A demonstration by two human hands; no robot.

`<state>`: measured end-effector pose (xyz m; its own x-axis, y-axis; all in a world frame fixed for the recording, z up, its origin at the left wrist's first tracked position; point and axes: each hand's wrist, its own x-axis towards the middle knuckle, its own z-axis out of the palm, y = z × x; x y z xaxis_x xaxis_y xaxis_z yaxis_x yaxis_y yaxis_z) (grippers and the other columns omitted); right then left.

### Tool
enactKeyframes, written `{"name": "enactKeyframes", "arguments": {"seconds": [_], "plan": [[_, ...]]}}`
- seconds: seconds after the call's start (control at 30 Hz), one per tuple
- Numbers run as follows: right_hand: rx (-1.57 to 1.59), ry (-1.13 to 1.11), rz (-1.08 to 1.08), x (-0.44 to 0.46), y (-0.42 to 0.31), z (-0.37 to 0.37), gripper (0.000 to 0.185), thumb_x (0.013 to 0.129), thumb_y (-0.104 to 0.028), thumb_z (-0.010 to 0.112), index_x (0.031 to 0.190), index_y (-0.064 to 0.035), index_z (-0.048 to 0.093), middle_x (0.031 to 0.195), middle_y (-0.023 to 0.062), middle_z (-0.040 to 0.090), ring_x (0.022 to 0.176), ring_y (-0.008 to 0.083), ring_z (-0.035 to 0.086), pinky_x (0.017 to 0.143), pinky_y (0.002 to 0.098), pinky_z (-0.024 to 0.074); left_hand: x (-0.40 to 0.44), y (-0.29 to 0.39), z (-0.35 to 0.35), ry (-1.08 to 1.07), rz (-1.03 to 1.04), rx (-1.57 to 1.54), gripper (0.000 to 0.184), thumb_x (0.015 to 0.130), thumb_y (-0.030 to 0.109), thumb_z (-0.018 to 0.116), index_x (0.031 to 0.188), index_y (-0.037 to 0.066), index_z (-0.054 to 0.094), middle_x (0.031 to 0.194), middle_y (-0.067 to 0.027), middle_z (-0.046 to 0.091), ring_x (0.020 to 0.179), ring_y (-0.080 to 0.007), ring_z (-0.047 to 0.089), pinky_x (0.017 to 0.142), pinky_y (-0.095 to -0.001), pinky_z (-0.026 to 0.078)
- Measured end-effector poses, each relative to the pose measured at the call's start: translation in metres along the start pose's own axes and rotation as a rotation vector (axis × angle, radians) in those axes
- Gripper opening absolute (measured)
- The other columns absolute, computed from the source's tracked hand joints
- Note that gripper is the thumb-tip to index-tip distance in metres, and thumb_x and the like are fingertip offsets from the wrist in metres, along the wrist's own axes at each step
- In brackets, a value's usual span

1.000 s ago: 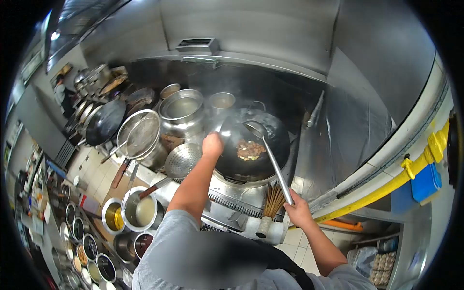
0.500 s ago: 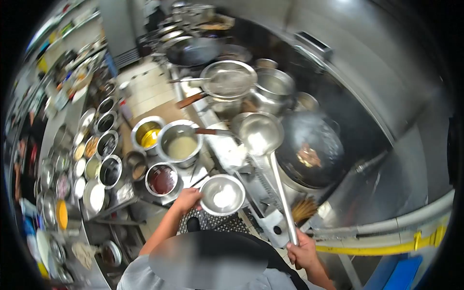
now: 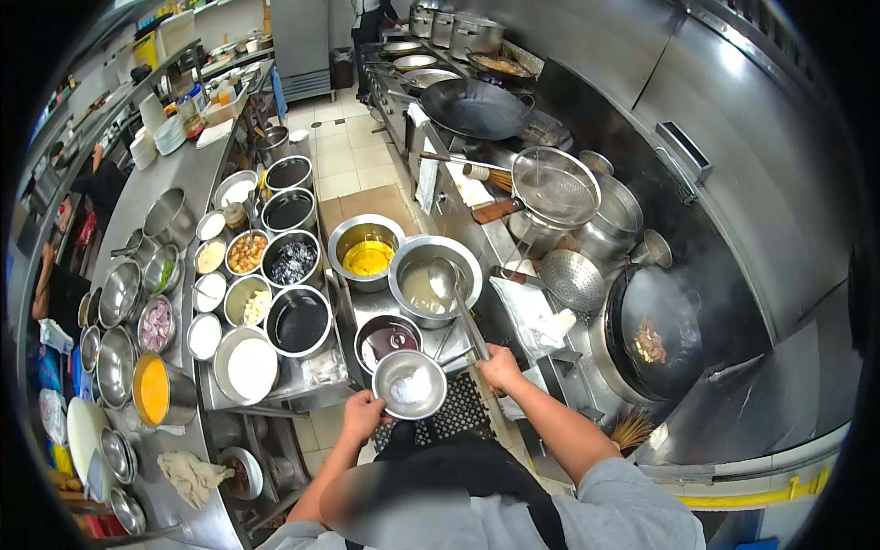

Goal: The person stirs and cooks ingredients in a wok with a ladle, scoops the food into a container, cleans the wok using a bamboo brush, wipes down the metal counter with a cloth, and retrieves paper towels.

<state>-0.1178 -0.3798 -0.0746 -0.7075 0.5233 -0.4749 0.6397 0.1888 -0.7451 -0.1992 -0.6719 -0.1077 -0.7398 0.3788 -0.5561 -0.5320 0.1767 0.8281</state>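
My left hand (image 3: 364,416) grips the rim of a small metal bowl (image 3: 410,385) with a little white stuff in its bottom. My right hand (image 3: 500,369) is closed around the handle of a ladle (image 3: 468,316). The ladle's head dips into a metal pot (image 3: 473,259) of cloudy pale liquid. Just behind the bowl stands a pot of dark red sauce (image 3: 385,341). A pot of yellow oil (image 3: 368,258) stands to the left of the cloudy one. Over on the right, a dark wok (image 3: 674,312) holds a small heap of browned food (image 3: 650,344) amid faint steam.
Several containers of sauces and chopped ingredients crowd the left counter (image 3: 137,220). A perforated skimmer (image 3: 572,280) and a mesh strainer (image 3: 555,186) rest beside the stove. Another large wok (image 3: 474,108) sits farther back. A person (image 3: 368,27) stands at the far end of the aisle.
My right hand has swung the ladle from beside the wok leftward into the cloudy liquid. My left hand still holds the bowl, now close to the dark red sauce. The view has turned left.
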Motion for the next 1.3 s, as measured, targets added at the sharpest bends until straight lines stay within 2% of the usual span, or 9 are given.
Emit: {"name": "enactKeyframes", "arguments": {"seconds": [0.33,0.63,0.9,1.03,1.1,1.13,1.2,1.27,1.3], "plan": [[0.684,-0.115,0.298,0.015,0.002,0.026,0.004,0.086,-0.006,0.054,0.082,-0.0036,0.054,0.056,0.0009,0.046,0.039,0.0083,0.04,0.033,0.0236,0.0313,0.028,0.014,-0.026,-0.184,-0.024,0.135,0.021,0.086,0.008,0.059,0.069,0.002,0.048,0.065,-0.0076,0.057,0.055,-0.017,0.063,0.048,-0.0268,0.053],[1.424,-0.501,0.426,-0.119,0.007,-0.046,0.029,0.092,-0.015,0.048,0.12,-0.0061,0.047,0.066,-0.0006,0.043,0.041,0.0039,0.037,0.034,0.0189,0.0339,0.043,0.009,0.006,-0.219,0.061,0.324,0.022,0.086,0.01,0.06,0.069,0.0,0.051,0.065,-0.0081,0.058,0.052,-0.0165,0.061,0.047,-0.0272,0.052],[1.499,-0.4,0.368,-0.295,0.003,-0.143,0.037,0.093,-0.012,0.045,0.129,-0.0049,0.042,0.067,0.0008,0.042,0.04,0.0029,0.035,0.032,0.0203,0.0327,0.037,0.061,0.138,-0.347,0.122,0.326,0.024,0.087,0.011,0.057,0.073,-0.009,0.056,0.064,-0.0149,0.061,0.055,-0.0218,0.065,0.046,-0.0294,0.054],[1.323,-0.142,0.306,-0.354,0.016,-0.173,0.041,0.089,-0.005,0.052,0.129,-0.0076,0.045,0.071,0.0017,0.046,0.041,0.0045,0.036,0.033,0.0203,0.0312,0.032,0.098,0.249,-0.522,0.198,0.238,0.021,0.086,0.01,0.057,0.073,-0.007,0.055,0.068,-0.0154,0.061,0.059,-0.024,0.066,0.049,-0.0297,0.055],[0.926,0.111,0.217,-0.37,0.025,-0.175,0.051,0.087,-0.001,0.054,0.135,-0.0092,0.041,0.071,0.0013,0.047,0.039,0.0057,0.035,0.032,0.0219,0.0298,0.022,0.109,0.31,-0.635,0.188,0.165,0.016,0.084,0.007,0.054,0.079,-0.008,0.053,0.076,-0.0176,0.062,0.064,-0.0269,0.067,0.052,-0.0298,0.057],[0.741,0.107,0.189,-0.373,0.037,-0.182,0.058,0.086,0.001,0.056,0.14,-0.01,0.037,0.082,0.0052,0.056,0.052,0.01,0.051,0.047,0.0242,0.0445,0.02,0.111,0.341,-0.663,0.156,0.143,0.015,0.084,0.006,0.053,0.08,-0.008,0.052,0.075,-0.0179,0.062,0.064,-0.0275,0.067,0.052,-0.0301,0.057],[0.539,0.363,0.08,-0.376,0.054,-0.183,0.058,0.084,0.002,0.057,0.139,-0.0074,0.038,0.081,0.0046,0.057,0.055,0.0081,0.052,0.049,0.0219,0.0446,0.018,0.11,0.398,-0.725,0.113,0.109,0.013,0.083,0.004,0.052,0.081,-0.009,0.051,0.074,-0.0187,0.061,0.063,-0.0285,0.067,0.051,-0.0305,0.057],[0.182,0.733,-0.134,-0.369,0.099,-0.183,0.062,0.08,0.006,0.06,0.137,-0.0018,0.039,0.105,0.0082,0.061,0.09,0.0108,0.058,0.078,0.0218,0.0465,0.026,0.103,0.457,-0.721,0.159,0.147,0.012,0.081,0.003,0.051,0.078,-0.009,0.052,0.072,-0.0184,0.061,0.058,-0.027,0.066,0.047,-0.0298,0.056],[0.189,0.747,-0.128,-0.37,0.11,-0.192,0.062,0.08,0.006,0.06,0.137,-0.0018,0.039,0.105,0.0082,0.061,0.09,0.0108,0.058,0.078,0.0218,0.0465,0.027,0.099,0.484,-0.721,0.298,0.25,0.014,0.08,0.005,0.051,0.077,-0.008,0.054,0.072,-0.0204,0.062,0.06,-0.0296,0.066,0.051,-0.0337,0.056]]}}
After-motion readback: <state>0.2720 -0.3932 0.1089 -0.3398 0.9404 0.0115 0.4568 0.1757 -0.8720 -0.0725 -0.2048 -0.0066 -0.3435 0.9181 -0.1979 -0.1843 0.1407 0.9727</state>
